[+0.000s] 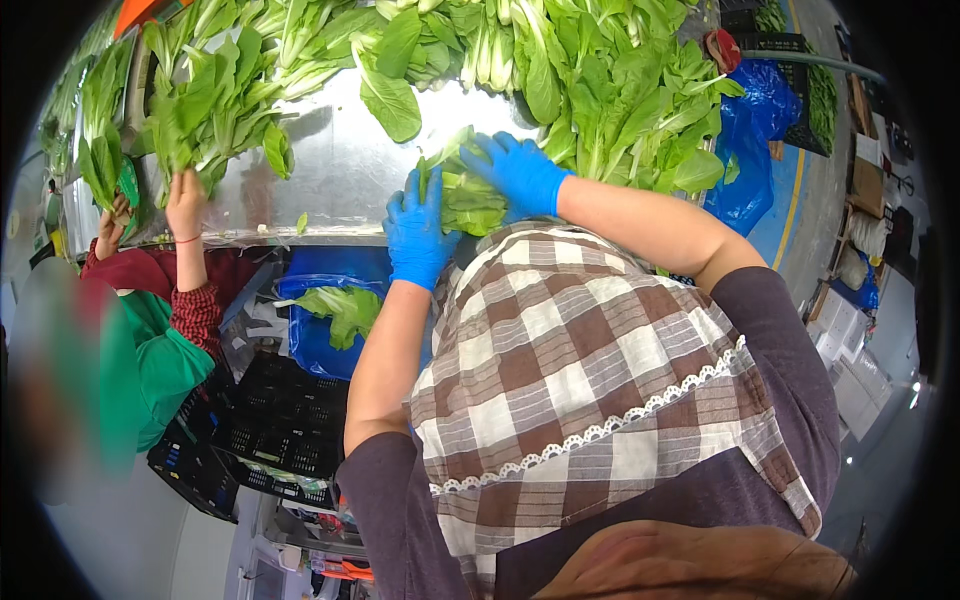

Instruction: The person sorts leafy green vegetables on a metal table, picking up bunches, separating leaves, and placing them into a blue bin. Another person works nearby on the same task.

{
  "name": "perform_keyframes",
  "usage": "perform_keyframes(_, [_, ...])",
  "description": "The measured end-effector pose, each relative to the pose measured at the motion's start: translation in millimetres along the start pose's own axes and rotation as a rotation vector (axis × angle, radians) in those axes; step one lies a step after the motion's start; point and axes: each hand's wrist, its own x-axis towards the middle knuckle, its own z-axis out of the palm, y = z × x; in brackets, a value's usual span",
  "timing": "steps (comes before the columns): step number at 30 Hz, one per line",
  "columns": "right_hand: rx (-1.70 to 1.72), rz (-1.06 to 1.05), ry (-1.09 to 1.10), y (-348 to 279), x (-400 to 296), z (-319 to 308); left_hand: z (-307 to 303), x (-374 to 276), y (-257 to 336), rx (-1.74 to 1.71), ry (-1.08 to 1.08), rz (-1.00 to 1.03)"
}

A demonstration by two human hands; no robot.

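Observation:
A bunch of leafy greens (pixel 472 199) is held between my two hands at the near edge of the metal table (pixel 322 172), close to my checked apron. My left hand (pixel 421 232), in a blue glove, grips the left side of the bunch with its fingers pointing away from me. From the right, my right hand (pixel 525 172), gloved the same way, lies over the leaves with its fingers spread. Its thumb is hidden. A long pile of leafy greens with pale stems (pixel 615 105) covers the table's far and right sides.
At the left, a co-worker's hand (pixel 186 202) holds greens above the table. Below the table edge stands a blue-lined bin (pixel 315 356) with loose leaves (pixel 341 311) in it. Black plastic crates (pixel 289 412) are stacked beside it. A blue plastic bag (pixel 742 172) hangs at the right.

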Motion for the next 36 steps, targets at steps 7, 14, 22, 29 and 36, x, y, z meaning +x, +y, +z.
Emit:
perform_keyframes(7, [0.401,0.075,0.081,7,8,30,30,26,-5,-0.320,0.216,-0.036])
perform_keyframes(14, [0.681,0.087,0.369,13,31,-2,10,48,31,-1.633,0.202,0.084])
perform_keyframes(22, [0.895,-0.123,0.160,2,31,-25,-6,71,20,-1.843,0.357,-0.150])
perform_keyframes(29, [0.946,-0.042,0.383,3,25,-90,-31,57,-39,-1.961,0.599,-0.381])
perform_keyframes(36, [1.246,0.161,0.207,25,11,-53,-84,-38,-124,-1.958,0.929,-0.470])
